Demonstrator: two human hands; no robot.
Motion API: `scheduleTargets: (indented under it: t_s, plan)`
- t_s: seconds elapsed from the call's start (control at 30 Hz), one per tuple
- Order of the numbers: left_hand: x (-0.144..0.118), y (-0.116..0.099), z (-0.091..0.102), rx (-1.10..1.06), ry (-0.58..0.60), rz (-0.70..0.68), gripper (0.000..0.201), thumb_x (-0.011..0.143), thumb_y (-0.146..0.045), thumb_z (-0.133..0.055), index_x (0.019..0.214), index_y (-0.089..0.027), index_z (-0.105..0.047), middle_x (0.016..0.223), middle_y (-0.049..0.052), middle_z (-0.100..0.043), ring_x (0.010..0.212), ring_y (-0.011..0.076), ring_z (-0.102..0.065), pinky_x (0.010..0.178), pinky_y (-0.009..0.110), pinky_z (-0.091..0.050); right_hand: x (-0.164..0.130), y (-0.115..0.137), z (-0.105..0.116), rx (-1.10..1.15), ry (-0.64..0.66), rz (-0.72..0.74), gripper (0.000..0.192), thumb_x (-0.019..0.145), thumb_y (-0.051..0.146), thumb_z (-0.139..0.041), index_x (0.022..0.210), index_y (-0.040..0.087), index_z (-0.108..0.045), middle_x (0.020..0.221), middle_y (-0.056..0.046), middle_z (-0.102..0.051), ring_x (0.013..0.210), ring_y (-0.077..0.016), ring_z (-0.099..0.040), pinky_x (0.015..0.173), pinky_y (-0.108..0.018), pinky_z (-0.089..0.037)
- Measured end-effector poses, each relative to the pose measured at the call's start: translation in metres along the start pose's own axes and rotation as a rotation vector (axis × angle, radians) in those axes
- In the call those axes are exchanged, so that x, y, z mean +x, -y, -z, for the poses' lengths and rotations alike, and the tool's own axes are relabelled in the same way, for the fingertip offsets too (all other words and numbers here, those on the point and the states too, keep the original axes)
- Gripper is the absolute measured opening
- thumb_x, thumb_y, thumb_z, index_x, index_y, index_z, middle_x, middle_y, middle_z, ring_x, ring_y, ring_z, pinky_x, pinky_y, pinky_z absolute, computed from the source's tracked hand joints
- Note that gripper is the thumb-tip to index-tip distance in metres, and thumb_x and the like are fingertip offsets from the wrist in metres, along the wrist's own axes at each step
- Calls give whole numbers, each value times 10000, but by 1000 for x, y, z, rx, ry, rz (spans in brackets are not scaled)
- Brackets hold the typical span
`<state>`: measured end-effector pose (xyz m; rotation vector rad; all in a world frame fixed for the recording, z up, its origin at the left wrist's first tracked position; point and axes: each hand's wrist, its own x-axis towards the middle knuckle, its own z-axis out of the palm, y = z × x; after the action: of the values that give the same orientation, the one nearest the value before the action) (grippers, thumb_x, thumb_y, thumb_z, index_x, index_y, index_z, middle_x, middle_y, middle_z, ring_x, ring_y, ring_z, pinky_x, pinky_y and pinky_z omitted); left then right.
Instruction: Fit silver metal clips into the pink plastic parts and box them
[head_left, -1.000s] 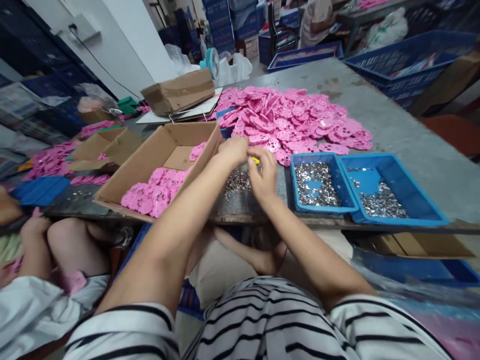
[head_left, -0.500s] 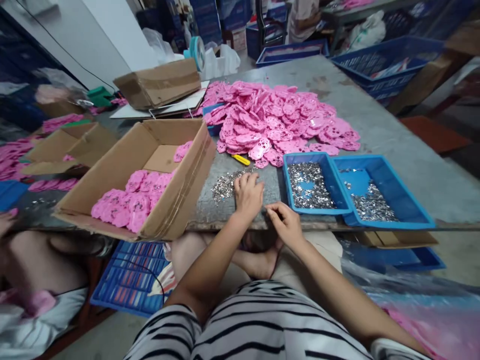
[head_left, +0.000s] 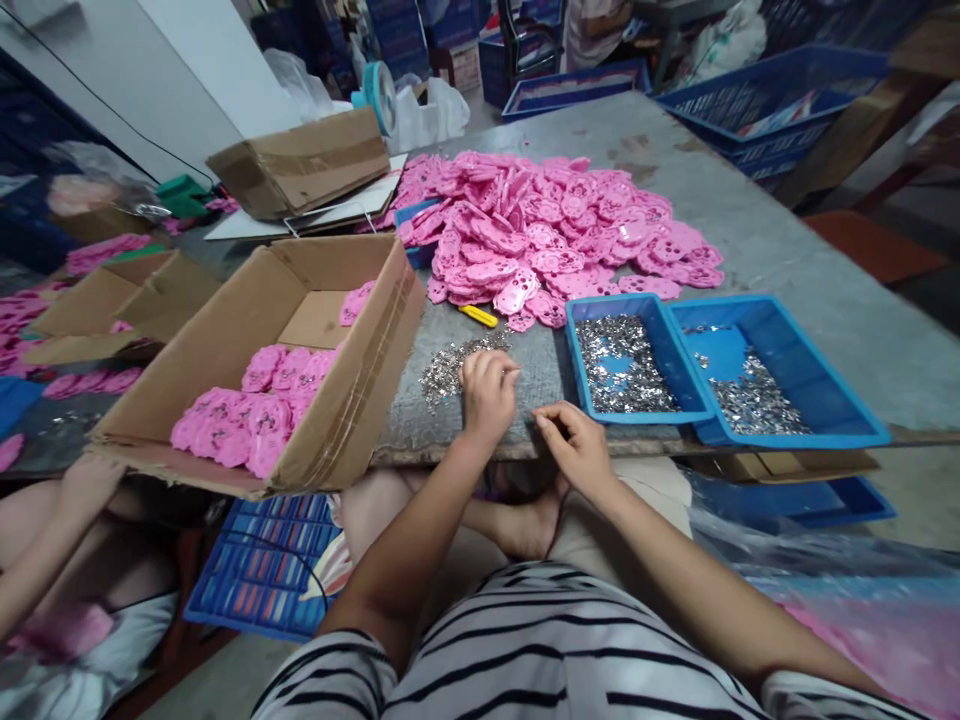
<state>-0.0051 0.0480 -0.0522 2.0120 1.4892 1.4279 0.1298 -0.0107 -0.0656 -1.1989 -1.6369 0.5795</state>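
A scuffed grey table (head_left: 765,250) is heaped with pink pieces (head_left: 540,235); at its near side, small metal pieces (head_left: 447,370) are scattered. At their edge the left hand (head_left: 489,398) is placed, its fingers loosely bent; on the right hand (head_left: 574,443), thumb and forefinger are brought close together. Whether anything is pinched cannot be told. More metal is held in two blue trays (head_left: 724,355). Beyond the table, blue crates (head_left: 772,100) and a black chair (head_left: 510,40) are seen.

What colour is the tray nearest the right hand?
Blue; the tray shows best in the head view.
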Motion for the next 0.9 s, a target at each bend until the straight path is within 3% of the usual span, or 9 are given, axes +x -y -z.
scheduleTargets:
  t_s: [0.1, 0.2, 0.33, 0.57, 0.9]
  plan:
    - [-12, -8, 11, -551, -135, 291, 101, 789, -269, -635, 728, -202, -591, 729, 8, -605, 703, 144, -551, 698, 281, -436, 3, -2, -5, -36, -28, -38, 142, 852, 247, -517, 903, 193, -638, 777, -42, -681, 665, -166, -614, 594, -276, -482]
    - [-32, -22, 23, -1034, -96, 679, 205, 694, -314, -745, 740, -183, -593, 692, -24, -600, 535, 71, -492, 541, 203, -377, 3, -2, -5, -25, -17, -39, 159, 849, 257, -523, 932, 191, -641, 804, -46, -683, 663, -164, -609, 594, -281, -486]
    - [-55, -34, 35, -1252, -33, 945, 310, 564, -292, -844, 690, -141, -603, 652, -22, -616, 498, 41, -501, 502, 166, -365, -4, 7, -3, 57, 3, -40, 127, 858, 243, -525, 876, 204, -644, 768, -29, -672, 652, -150, -602, 593, -270, -482]
    - [-59, -36, 39, -1338, -10, 1026, 324, 516, -243, -867, 692, -114, -627, 604, -13, -626, 494, 34, -525, 502, 148, -393, -9, 30, -14, 197, 25, -46, 86, 846, 222, -570, 861, 212, -654, 783, -22, -659, 734, -149, -618, 670, -279, -501]
    - [-68, -39, 40, -1231, 17, 1043, 227, 563, -241, -801, 677, -128, -639, 551, -19, -602, 508, 54, -520, 502, 178, -347, -7, 27, -19, 126, 33, 3, 114, 858, 227, -561, 783, 223, -646, 785, -31, -647, 760, -167, -611, 686, -314, -497]
